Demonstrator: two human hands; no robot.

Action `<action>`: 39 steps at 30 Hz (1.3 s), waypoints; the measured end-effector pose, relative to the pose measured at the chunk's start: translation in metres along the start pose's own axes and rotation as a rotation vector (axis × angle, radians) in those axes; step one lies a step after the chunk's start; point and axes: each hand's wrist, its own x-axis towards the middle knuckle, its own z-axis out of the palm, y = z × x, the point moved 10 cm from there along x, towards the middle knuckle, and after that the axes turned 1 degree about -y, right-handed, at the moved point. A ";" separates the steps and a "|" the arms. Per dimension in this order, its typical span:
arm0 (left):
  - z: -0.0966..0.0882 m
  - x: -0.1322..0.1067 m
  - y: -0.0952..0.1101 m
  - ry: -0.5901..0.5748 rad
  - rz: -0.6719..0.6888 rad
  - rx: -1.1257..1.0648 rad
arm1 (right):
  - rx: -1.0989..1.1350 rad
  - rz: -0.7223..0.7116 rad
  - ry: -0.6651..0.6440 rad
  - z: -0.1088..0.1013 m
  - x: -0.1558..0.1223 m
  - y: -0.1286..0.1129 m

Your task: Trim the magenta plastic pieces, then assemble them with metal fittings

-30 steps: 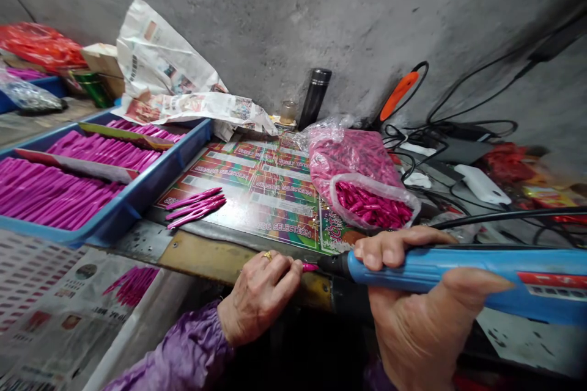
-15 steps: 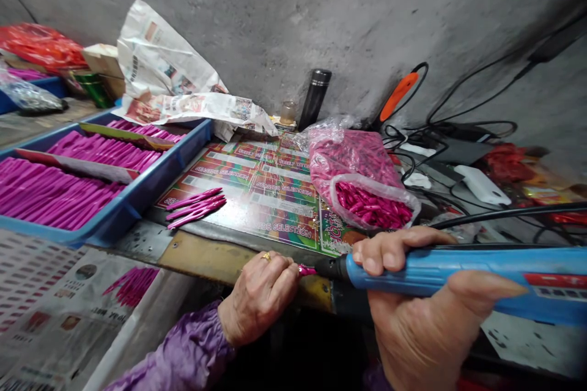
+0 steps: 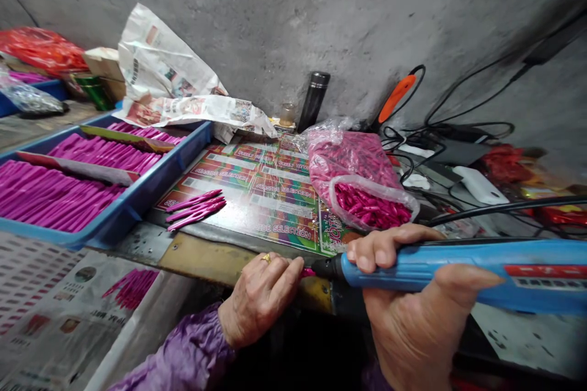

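"Pink plastic piece (image 3: pixel 308 272), where is it?"
"Pinched in the left hand (image 3: pixel 259 299), its end touching the blue soldering iron (image 3: pixel 413 275) gripped in the right hand (image 3: pixel 403 311), at the desk's front edge (image 3: pixel 206 259)."

Left hand (image 3: pixel 259 300) curled tight, right hand (image 3: pixel 403 311) clenched just beside it, right thumb extended.

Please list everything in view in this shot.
tray: one, blue, left of the board
sticks: many, magenta, in the tray
loose sticks: a few, pink, on the board
printed board: one, multicoloured, centre
plastic bag: one, clear with pink pieces, right of the board
flask: one, black, by the wall
newspaper: crumpled, grey-white, behind the tray
cables: several, black, right
corded tool: one, blue, in the right hand
pink piece: one, pink, at the left fingertips
left hand: one, gold ring, front
right hand: one, gripping the tool, front
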 end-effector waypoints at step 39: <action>0.013 -0.071 -0.033 -0.152 -1.371 -1.030 | -0.140 -0.075 -0.168 0.028 -0.027 -0.022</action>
